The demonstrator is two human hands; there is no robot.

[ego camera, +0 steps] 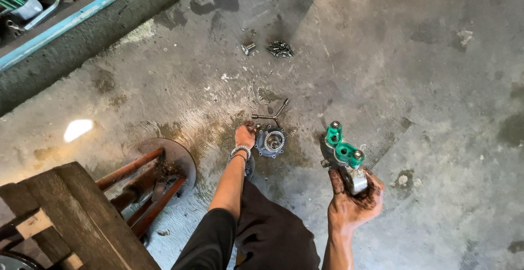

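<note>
Nearest the camera, the right hand (353, 202) is raised above the concrete floor (436, 111), greasy, with its fingers (335, 181) clamped around the grey metal base of a green-topped metal part (344, 152). The part is held roughly upright, its long axis tilted up and to the left, with 2 silver bolt heads seen on the green section. It is held clear of the floor and well apart from everything else.

Further out, the left hand (245, 136) is stretched down to the floor, a beaded bracelet (240, 151) worn at the wrist. Its fingers are curled together at the left rim of a round metal housing with a bearing ring (271, 140); touching is seen, but a firm grip cannot be confirmed. The housing lies flat on the floor, just to the right of the left hand and to the left of the held part, so the left hand is clearly the nearer 1 to it.

Just beyond the housing a Y-shaped socket wrench (272, 115) lies flat, near but apart from the fingers. Farther still, a small pile of dark bolts (279, 49) and 1 separate silver bolt (248, 46) are scattered on the floor.

To the left, a rusty red-legged stand (143, 185) and a wooden block (71, 215) are seen.
</note>
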